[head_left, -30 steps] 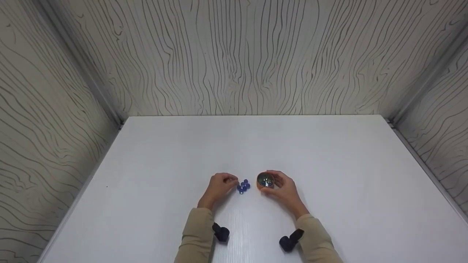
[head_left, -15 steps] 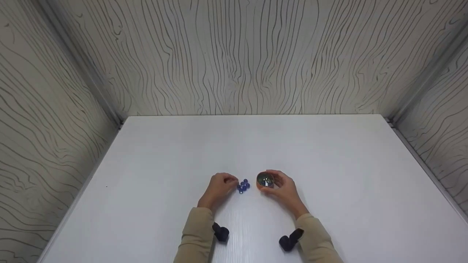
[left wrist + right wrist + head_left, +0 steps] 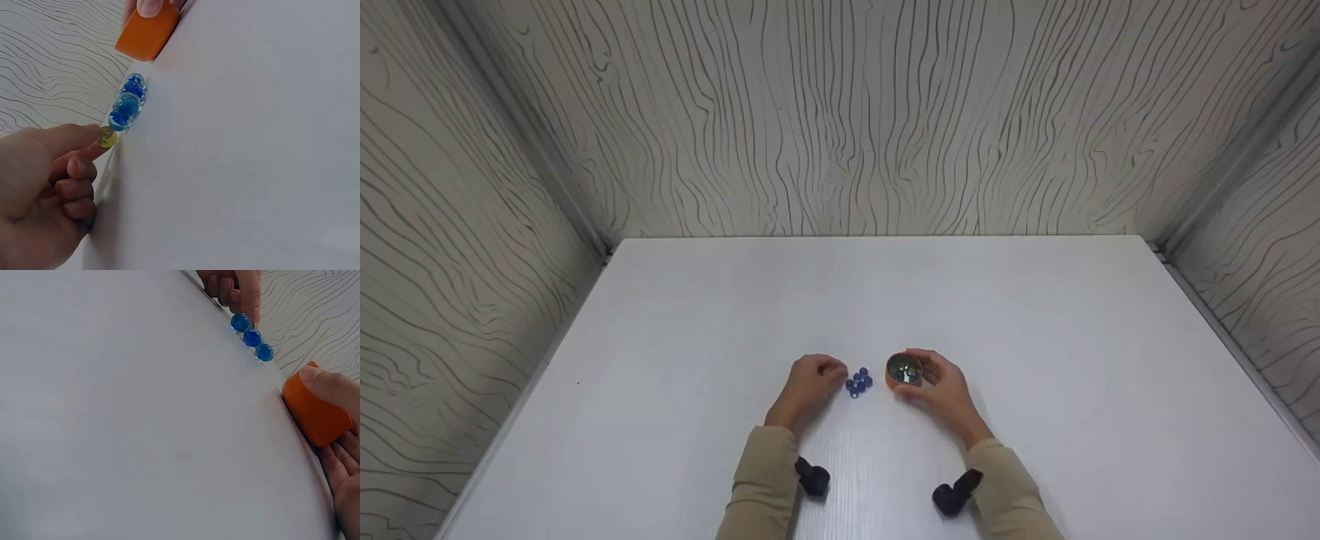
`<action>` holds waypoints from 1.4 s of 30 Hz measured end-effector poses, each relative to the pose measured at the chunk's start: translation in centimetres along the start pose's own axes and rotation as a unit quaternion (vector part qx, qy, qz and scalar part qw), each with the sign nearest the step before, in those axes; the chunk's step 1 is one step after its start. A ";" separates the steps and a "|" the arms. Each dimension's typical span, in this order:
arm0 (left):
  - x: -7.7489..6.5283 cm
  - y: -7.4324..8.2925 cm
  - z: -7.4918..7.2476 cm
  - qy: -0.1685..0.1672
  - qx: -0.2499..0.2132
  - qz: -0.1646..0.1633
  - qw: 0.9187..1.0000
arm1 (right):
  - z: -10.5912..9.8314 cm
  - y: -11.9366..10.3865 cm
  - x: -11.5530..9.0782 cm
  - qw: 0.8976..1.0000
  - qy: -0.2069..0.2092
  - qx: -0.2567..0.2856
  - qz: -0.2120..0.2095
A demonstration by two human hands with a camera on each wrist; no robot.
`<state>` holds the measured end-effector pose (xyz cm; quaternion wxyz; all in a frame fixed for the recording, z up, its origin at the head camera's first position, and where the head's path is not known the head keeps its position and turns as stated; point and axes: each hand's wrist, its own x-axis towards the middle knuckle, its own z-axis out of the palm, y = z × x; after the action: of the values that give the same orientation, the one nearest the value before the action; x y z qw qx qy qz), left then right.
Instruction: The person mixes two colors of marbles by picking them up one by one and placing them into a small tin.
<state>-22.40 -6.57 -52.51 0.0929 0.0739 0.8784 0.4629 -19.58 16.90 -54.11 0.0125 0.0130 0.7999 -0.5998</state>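
In the head view my left hand [image 3: 808,384] is just left of a small cluster of blue glass marbles [image 3: 862,387] on the white table. Its thumb and forefinger pinch a clear yellow marble [image 3: 107,137], which the left wrist view shows right beside the blue ones. My right hand [image 3: 949,391] grips a small orange cup [image 3: 315,409] to the right of the cluster, thumb near the rim and fingers around the far side. The cup stands upright, its base at the tabletop. Shiny, greenish glassy contents show inside it from above.
The white table [image 3: 697,315] ends at a back wall [image 3: 840,120] with a wavy wood-grain pattern, and similar panels rise at both sides. Black wrist cameras [image 3: 813,478] stick out inward from both tan sleeves [image 3: 761,472].
Almost nothing differs. My left hand stays beside the blue marbles, and my right hand holds the orange cup in the same place.
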 end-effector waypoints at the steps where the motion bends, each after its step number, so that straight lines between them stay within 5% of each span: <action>1: 0.0 0.0 0.0 0.001 -0.001 -0.001 1.000 | 0.0 0.0 0.0 1.000 0.000 -0.001 0.001; 17: -0.2 0.0 0.9 0.047 -0.030 0.002 0.998 | 0.1 0.4 0.3 1.000 0.003 -0.004 -0.017; 34: -0.6 1.3 1.2 0.052 -0.060 -0.011 0.997 | 0.3 0.4 0.3 1.000 0.014 -0.017 -0.022; 42: -0.5 1.4 1.2 0.056 -0.054 0.040 0.996 | 0.0 0.3 0.3 1.000 -0.001 0.012 -0.016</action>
<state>-21.58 -4.90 -51.96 0.0289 0.0781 0.8521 0.5167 -19.89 16.97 -54.42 0.0031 -0.0005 0.7927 -0.6096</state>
